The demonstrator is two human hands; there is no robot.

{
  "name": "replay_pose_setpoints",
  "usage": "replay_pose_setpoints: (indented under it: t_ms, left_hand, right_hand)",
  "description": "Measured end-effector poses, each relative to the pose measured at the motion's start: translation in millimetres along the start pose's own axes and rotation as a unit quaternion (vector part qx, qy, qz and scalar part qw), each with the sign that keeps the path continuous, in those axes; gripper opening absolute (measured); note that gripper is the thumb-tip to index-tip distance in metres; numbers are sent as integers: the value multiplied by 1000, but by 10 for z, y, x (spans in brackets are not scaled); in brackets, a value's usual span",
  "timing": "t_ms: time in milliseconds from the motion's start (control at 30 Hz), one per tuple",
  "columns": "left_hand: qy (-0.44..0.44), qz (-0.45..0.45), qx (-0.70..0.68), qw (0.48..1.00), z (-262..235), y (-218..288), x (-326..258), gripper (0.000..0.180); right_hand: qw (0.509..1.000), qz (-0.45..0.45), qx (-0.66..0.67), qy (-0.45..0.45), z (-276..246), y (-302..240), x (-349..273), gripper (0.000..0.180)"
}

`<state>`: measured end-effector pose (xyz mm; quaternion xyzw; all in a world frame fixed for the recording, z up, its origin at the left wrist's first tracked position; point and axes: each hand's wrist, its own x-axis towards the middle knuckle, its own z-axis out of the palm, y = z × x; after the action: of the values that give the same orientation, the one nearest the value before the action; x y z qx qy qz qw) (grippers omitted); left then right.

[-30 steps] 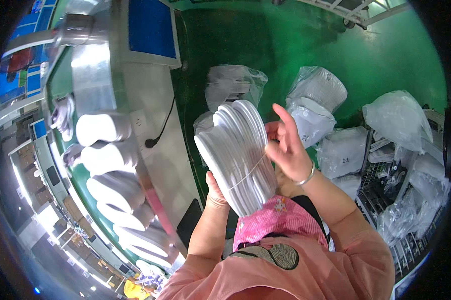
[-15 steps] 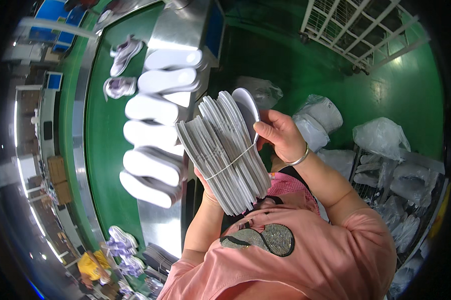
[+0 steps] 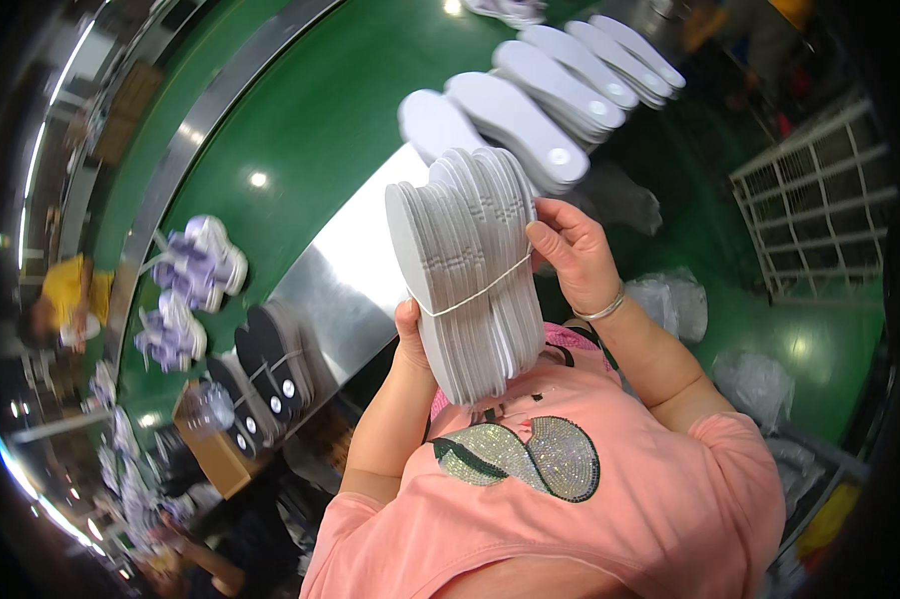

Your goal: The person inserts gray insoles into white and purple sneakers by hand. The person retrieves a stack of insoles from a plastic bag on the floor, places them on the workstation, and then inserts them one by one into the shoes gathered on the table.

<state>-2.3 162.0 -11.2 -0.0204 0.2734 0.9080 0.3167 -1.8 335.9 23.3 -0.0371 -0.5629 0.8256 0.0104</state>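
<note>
A thick bundle of white shoe insoles is held in front of my chest, standing on edge. A thin white string runs around its middle. My left hand grips the bundle's left side from below, its thumb showing and the other fingers hidden behind. At the right side, my right hand pinches the bundle's edge with thumb and fingers, close to the string. Just beyond, stacks of white insoles lie in a row along the metal table edge.
Black insole stacks tied with string lie left, beside a cardboard box. Lilac sneakers sit on the green conveyor belt. A white wire cart and plastic bags stand right. Another person in yellow is far left.
My view has turned left along the table, bringing the black insoles closer. The bundle is more upright, and the end insole that bent away at my right hand now lies against the others.
</note>
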Motion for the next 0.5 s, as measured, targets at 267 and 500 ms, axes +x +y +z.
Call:
replay_pose_setpoints:
  t_ms: [267,500]
  left_hand:
    - [67,106,-30,992,-470,381,-686,81]
    - [5,3,-71,997,-666,712,-1040,75]
  right_hand:
    - [705,-449,-529,-147,861,281,-53,21]
    - [836,222,1,-501,917,100,267,25]
